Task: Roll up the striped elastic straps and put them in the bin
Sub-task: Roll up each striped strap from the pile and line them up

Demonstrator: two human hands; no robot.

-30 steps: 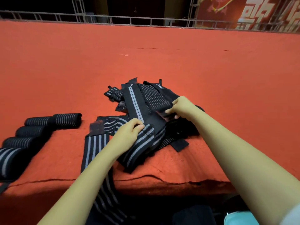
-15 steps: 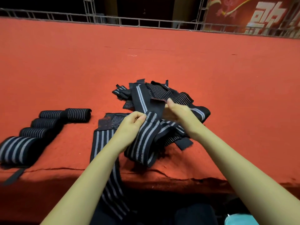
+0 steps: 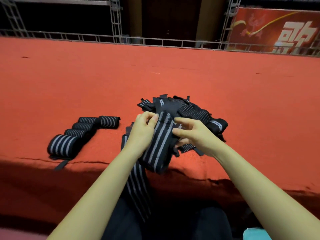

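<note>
A stage or event venue: red carpet (image 3: 173,75), metal truss railing (image 3: 155,41), red banner (image 3: 277,30) with large characters.

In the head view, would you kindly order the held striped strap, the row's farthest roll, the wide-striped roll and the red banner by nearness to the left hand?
1. Striped strap: pinched in the left hand.
2. Farthest roll: just left, on the red carpet.
3. Wide-striped roll: farther left, near the edge.
4. Red banner: far back, right.
</note>
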